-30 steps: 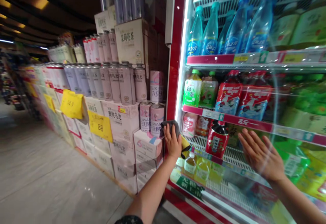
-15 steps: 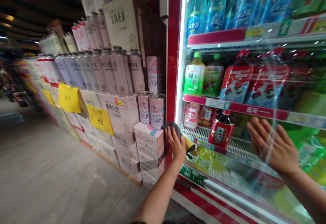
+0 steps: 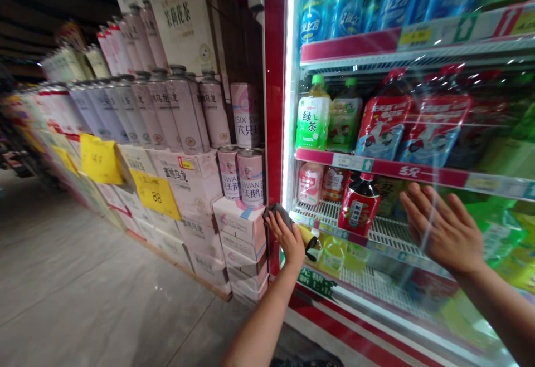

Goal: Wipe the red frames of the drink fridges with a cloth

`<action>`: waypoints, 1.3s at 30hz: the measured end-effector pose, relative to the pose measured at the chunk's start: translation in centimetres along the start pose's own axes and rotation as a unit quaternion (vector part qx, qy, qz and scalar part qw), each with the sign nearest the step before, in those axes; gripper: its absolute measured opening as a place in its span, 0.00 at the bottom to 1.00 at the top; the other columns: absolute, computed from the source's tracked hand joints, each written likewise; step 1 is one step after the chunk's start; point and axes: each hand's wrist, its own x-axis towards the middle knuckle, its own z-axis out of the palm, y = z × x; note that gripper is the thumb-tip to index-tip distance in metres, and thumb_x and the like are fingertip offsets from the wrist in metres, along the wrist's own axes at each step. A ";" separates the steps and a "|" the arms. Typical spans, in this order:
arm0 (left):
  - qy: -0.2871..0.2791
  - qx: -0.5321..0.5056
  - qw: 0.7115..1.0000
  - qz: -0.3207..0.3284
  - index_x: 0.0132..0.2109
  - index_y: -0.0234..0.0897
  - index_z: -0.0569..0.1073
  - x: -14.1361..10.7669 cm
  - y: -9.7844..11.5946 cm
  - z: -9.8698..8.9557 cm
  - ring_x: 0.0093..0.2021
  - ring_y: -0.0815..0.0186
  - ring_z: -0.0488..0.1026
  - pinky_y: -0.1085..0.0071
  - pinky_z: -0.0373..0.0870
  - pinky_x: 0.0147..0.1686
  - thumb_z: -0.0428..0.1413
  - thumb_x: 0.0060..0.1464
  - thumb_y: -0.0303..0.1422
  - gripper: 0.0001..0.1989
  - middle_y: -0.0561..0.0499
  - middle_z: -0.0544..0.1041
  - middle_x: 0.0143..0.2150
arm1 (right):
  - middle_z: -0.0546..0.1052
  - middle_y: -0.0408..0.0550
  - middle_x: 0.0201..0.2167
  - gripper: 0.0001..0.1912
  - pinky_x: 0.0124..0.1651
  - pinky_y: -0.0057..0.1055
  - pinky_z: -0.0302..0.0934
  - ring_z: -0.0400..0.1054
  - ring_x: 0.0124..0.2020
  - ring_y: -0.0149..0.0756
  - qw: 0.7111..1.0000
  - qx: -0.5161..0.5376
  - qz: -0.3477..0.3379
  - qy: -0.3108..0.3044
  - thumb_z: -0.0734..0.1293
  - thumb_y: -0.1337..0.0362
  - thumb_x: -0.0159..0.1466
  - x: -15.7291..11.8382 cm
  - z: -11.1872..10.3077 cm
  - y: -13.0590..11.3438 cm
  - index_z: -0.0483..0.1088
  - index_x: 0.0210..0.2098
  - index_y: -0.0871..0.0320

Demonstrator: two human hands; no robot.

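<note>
Left hand (image 3: 287,240) and dark cloth (image 3: 281,213) have moved lower along the left edge of the cooler (image 3: 275,111). Caps of the blue bottles (image 3: 350,8) have left view.

From here, the widest free room is the grey floor (image 3: 96,294), left of the stacked boxes (image 3: 240,230). Those boxes and the pink cans (image 3: 251,177) on top crowd the cooler's red frame (image 3: 276,105), so the left hand (image 3: 287,237), spread over a grey cloth (image 3: 280,213) there, has little sideways room. Between the two hands, a dark bottle (image 3: 359,205) stands in the way, with bare wire shelf (image 3: 390,233) showing beside it. Glassy streaks run near the right hand (image 3: 446,228); I can't tell whether a pane blocks the shelves.
</note>
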 end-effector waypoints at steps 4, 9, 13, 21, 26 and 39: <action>-0.026 0.020 0.994 0.104 0.75 0.36 0.46 1.5 1.8 0.3 0.77 0.48 0.34 0.41 0.48 0.71 0.48 0.66 0.32 0.34 0.36 0.42 0.77 | 0.58 0.45 0.72 0.35 0.75 0.41 0.40 0.55 0.71 0.43 1.000 -0.011 -0.001 0.017 0.60 0.61 0.71 0.1 0.1 -0.1 0.45 0.75 0.49; -0.121 0.083 0.930 0.337 0.69 0.43 0.61 0.0 -3.0 -1.7 0.75 0.48 0.48 0.47 0.66 0.64 0.57 0.61 0.33 0.30 0.39 0.56 0.74 | 0.58 0.49 0.72 0.36 0.75 0.39 0.39 0.50 0.73 0.40 0.999 -0.022 -0.017 0.019 0.62 0.62 0.70 0.3 0.1 0.0 0.46 0.74 0.53; -0.044 0.082 0.973 0.209 0.72 0.35 0.53 3.3 -1.0 -1.7 0.76 0.46 0.41 0.41 0.58 0.67 0.52 0.66 0.34 0.31 0.32 0.48 0.76 | 0.57 0.48 0.72 0.37 0.75 0.41 0.38 0.49 0.73 0.39 0.999 -0.028 -0.020 0.009 0.62 0.63 0.70 0.5 0.2 0.1 0.45 0.74 0.54; -0.071 0.037 0.927 0.366 0.73 0.43 0.54 1.4 4.3 0.4 0.76 0.49 0.43 0.45 0.58 0.69 0.54 0.63 0.32 0.34 0.39 0.52 0.76 | 0.57 0.48 0.71 0.39 0.76 0.40 0.35 0.48 0.74 0.36 0.999 -0.034 -0.024 -0.008 0.62 0.64 0.70 1.0 0.0 0.2 0.41 0.75 0.55; -0.074 0.054 0.922 0.376 0.72 0.45 0.55 2.7 2.5 -0.3 0.75 0.50 0.46 0.47 0.60 0.68 0.57 0.62 0.33 0.35 0.41 0.50 0.76 | 0.57 0.47 0.72 0.40 0.76 0.40 0.37 0.48 0.74 0.37 0.999 -0.029 -0.018 -0.022 0.62 0.65 0.70 1.1 0.4 0.3 0.39 0.75 0.54; -0.110 0.014 0.898 0.425 0.75 0.44 0.47 -2.2 10.2 1.7 0.77 0.53 0.38 0.52 0.53 0.71 0.56 0.62 0.29 0.40 0.44 0.39 0.78 | 0.66 0.50 0.68 0.35 0.73 0.47 0.50 0.53 0.72 0.39 0.993 0.104 -0.030 0.036 0.57 0.73 0.70 1.8 -0.7 0.9 0.46 0.74 0.52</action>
